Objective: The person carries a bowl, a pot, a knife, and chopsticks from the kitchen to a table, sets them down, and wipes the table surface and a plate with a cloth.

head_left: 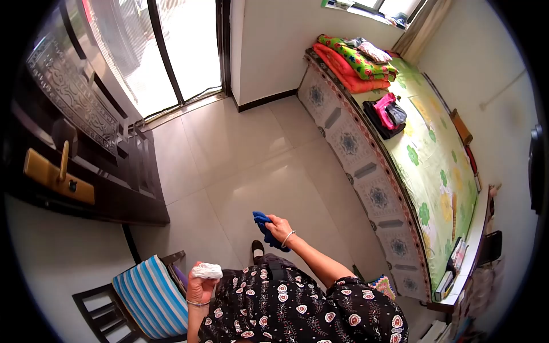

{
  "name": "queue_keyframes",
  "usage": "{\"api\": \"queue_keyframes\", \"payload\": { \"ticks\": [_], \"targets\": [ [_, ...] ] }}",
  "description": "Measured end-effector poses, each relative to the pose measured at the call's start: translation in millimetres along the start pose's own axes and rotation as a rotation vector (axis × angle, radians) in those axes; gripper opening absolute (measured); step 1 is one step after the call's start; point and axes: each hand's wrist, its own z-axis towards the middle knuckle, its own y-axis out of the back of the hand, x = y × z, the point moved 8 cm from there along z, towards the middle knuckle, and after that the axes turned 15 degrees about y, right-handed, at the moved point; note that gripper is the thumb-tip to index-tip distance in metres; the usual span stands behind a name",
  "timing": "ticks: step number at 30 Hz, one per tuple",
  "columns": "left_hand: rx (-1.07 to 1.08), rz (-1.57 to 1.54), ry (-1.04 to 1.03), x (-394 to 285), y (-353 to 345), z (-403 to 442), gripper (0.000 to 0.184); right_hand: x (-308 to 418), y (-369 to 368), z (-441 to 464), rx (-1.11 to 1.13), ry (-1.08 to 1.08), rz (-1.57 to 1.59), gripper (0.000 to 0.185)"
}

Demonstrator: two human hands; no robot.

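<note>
My right hand (278, 230) is closed around a bunched dark blue cloth (264, 222), part of which hangs below my fingers. A crumpled white cloth or tissue (207, 271) sits in my left hand (199, 288), its fingers curled round it. Both hands are in front of my body, apart from each other, the left one lower and near a chair. Exactly what kind of item each bundle is does not show.
A chair with a blue-striped cushion (150, 297) stands at lower left, below an open dark door (86, 143). On the right, a tiled platform bed (372, 188) carries folded quilts (354, 66) and a pile of dark and pink clothes (387, 114). Pale floor tiles (246, 154) lie ahead.
</note>
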Motion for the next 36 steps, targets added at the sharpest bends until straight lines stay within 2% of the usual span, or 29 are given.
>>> {"api": "queue_keyframes", "payload": {
  "ticks": [1,6,9,13,15,18,20,23,27,28,34,36],
  "targets": [
    [0.016,-0.069,-0.018,-7.4,-1.0,9.4,0.031,4.7,4.1,18.2,-0.009,0.06,-0.053,0.031],
    [-0.055,-0.063,-0.015,-62.8,-22.4,54.2,0.024,14.1,9.6,101.8,0.029,-0.158,0.136,0.034],
    [-0.086,-0.039,-0.019,-104.4,-2.5,92.1,0.023,10.1,-0.7,152.7,-0.014,-0.106,0.181,0.032],
    [-0.028,-0.008,-0.001,-178.0,-14.3,146.9,0.021,41.5,4.1,213.2,-0.066,-0.039,0.006,0.031],
    [0.042,0.035,-0.035,-218.9,-37.9,169.4,0.015,45.3,-1.8,240.6,-0.028,-0.07,-0.03,0.032],
    [0.099,0.062,-0.074,-265.2,-52.8,201.4,0.019,68.4,2.2,278.6,-0.073,-0.14,0.143,0.032],
    [0.025,0.147,-0.017,-289.9,-54.3,225.5,0.013,80.3,3.1,302.9,-0.084,-0.128,0.129,0.031],
    [-0.06,0.123,0.06,-324.6,-73.5,257.8,0.023,74.7,-1.0,331.3,-0.13,-0.108,0.142,0.031],
    [0.074,0.054,0.1,-361.0,-104.9,306.6,0.028,49.9,-1.0,380.9,-0.112,-0.177,0.196,0.031],
    [0.094,0.08,0.116,-369.3,-115.5,317.5,0.024,45.1,1.0,396.3,-0.105,-0.208,0.213,0.031],
    [-0.159,0.231,0.093,-423.4,-129.0,378.7,0.02,45.6,16.9,517.1,-0.105,-0.155,0.27,0.03],
    [-0.221,0.197,0.06,-443.7,-131.0,397.9,0.02,48.5,21.7,566.4,-0.065,-0.01,0.17,0.03]
  ]
}}
